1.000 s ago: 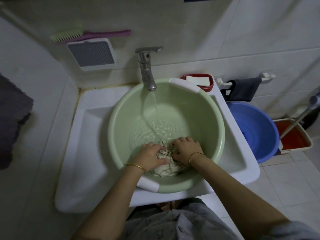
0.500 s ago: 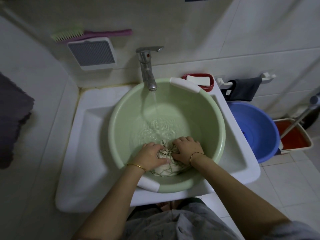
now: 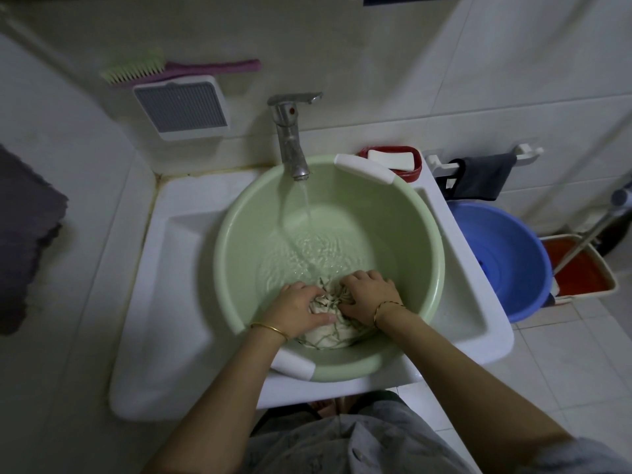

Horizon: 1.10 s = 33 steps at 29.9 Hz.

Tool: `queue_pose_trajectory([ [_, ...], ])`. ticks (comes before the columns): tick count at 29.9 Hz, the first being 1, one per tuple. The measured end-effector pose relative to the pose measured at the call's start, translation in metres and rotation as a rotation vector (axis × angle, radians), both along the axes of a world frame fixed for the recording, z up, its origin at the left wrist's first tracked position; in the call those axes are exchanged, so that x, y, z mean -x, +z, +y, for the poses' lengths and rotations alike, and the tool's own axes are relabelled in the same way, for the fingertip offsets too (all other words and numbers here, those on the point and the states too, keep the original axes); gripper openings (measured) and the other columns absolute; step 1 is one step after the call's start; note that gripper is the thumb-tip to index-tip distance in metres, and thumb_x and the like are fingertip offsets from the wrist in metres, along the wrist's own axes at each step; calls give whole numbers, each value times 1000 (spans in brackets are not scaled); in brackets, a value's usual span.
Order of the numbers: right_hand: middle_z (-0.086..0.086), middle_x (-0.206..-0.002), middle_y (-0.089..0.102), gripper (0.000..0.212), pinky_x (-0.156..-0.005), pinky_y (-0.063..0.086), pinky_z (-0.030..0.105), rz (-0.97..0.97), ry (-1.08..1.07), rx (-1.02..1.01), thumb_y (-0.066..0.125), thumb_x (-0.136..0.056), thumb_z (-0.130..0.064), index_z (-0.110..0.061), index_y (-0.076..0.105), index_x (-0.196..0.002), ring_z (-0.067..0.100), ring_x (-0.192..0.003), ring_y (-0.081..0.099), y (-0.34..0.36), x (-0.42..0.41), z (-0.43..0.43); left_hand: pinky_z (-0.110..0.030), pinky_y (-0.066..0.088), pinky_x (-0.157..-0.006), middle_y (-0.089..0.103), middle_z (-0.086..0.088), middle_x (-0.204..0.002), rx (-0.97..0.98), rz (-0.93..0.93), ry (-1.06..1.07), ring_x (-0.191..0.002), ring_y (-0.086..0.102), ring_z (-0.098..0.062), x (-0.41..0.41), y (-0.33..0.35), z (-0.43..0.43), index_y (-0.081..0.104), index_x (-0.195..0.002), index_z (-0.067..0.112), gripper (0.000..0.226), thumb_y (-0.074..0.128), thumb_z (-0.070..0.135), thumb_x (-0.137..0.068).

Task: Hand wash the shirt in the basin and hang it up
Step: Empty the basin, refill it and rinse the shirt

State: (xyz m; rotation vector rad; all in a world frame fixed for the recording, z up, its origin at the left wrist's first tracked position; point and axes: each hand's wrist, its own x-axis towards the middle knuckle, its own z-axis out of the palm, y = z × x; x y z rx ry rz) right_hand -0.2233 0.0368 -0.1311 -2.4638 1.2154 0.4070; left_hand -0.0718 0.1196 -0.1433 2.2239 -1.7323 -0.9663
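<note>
A pale green basin with white handles sits in the white sink. The faucet runs a stream of water into it, and the water ripples. A bunched cream shirt with green stripes lies at the basin's near side, partly in the water. My left hand grips the bundle from the left, thumb across it. My right hand grips it from the right with curled fingers. Most of the shirt is hidden under my hands.
A red soap dish with a white bar stands behind the basin. A blue tub and a red bucket sit on the floor at right. A dark cloth hangs on a wall rail. A brush rests above a vent.
Both hands stay on the bunched shirt in nearly the same spot, kneading it slightly. Water keeps running into the basin.
</note>
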Motion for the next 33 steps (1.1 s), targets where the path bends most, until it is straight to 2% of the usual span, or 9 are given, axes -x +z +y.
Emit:
queue_pose_trajectory([
  [33,3,-139,43,53,-98,33,41,4,-10,-6,54,-87,-45,-24,43,-135,26,-129,35,1,0,0,-21,29,-100,52,-8,-126,-9,6,6,-120,45,-24,0,-2,0,55,-129,21,60,70,48,-77],
])
